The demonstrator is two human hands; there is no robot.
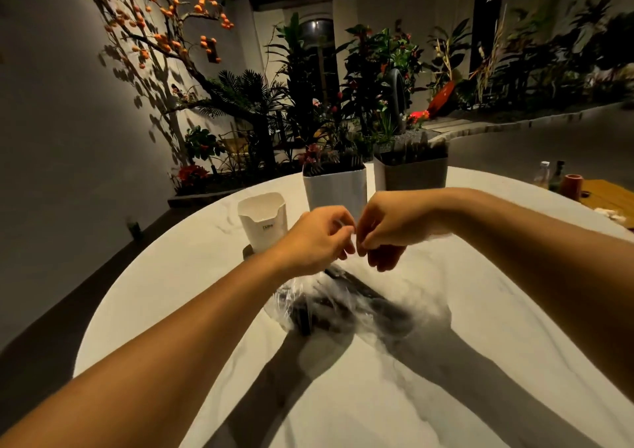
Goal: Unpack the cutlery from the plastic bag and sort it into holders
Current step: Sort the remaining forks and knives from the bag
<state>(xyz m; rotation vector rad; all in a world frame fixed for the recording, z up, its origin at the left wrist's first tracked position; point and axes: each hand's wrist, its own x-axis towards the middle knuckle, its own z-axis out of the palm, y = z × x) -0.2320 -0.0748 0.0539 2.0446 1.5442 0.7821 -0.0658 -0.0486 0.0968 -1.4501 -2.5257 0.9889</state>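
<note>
Clear plastic bag (pixel 346 296) of dark cutlery (pixel 343 305), pinched at its top by both hands above a white table (pixel 171 276).

The bag is blurred; the pieces inside cannot be counted or told apart. Its top is pinched between curled fingers of the left hand (pixel 317 238) and right hand (pixel 391 226), held nearly touching, forearms converging. Three holders are seen beyond: a notched white cup (pixel 262 221), a white square holder (pixel 334 188) and a grey square holder (pixel 411 171), the latter two showing indistinct dark contents.
</note>
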